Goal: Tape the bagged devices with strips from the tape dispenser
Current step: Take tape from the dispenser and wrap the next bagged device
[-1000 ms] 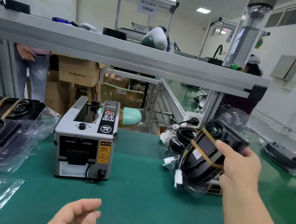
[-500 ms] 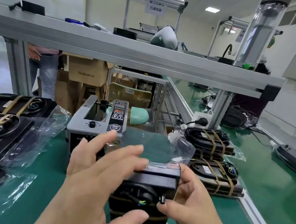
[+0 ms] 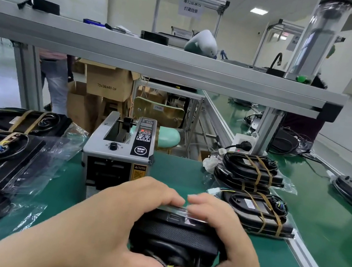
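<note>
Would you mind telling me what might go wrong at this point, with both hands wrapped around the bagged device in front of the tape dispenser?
1. The left hand and right hand both grip the bagged device, so neither is free to pull a strip from the tape dispenser.
2. The fingers press the clear film flat along the top edge; it may spring open if released.
3. Loose bag film on the left pile lies near the dispenser and might snag tape.

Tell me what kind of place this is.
Probably a factory packing line: a long green-matted workbench with aluminium framing, a grey automatic tape dispenser, and stacks of black bagged devices bound with tan strips.
</note>
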The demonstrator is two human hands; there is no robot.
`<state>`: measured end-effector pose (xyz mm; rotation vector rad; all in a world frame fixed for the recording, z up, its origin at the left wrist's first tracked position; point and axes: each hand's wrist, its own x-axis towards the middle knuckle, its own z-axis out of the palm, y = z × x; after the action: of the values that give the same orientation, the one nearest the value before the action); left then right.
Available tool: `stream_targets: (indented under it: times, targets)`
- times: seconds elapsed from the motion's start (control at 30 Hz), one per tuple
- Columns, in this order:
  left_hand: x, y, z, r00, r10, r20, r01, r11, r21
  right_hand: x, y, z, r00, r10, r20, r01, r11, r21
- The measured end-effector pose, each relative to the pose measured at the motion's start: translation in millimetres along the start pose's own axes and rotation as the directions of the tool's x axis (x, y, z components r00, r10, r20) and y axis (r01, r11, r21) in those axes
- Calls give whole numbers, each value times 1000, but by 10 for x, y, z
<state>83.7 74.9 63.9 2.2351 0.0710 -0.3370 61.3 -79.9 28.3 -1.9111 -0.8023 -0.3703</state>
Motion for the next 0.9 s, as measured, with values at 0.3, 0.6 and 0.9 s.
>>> stream_targets:
  times: [0.3,0.6,0.9]
  targets:
    - [-326,-663,3,904,411,-117,-416,781,-466,-229,59,3,979,202,21,-202,968,150]
    - [22,-1154,-190,877,-319,-360,-116,586,-802,-230,70,100,960,252,-124,-202,927,317]
    - [210,-1091,-262,901,-410,-144,-2,327,-945,-266,65,272,950,118,-290,-108,993,48]
